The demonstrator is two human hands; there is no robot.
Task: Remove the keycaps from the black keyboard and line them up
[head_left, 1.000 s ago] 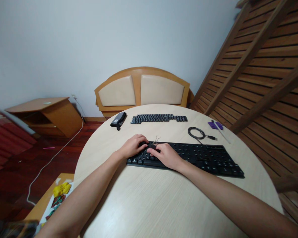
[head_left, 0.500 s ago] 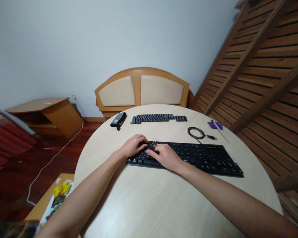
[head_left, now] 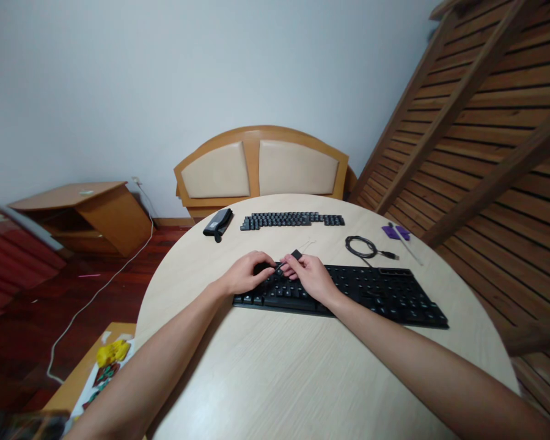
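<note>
Keyboard [head_left: 380,293] is lying across the middle of the round table [head_left: 275,379]. The left hand [head_left: 245,276] is resting half-curled on its left-end keys; I cannot tell if it is gripping anything. The right hand [head_left: 312,278] is pinching a small black wire tool [head_left: 297,252] just beyond those keys.
</note>
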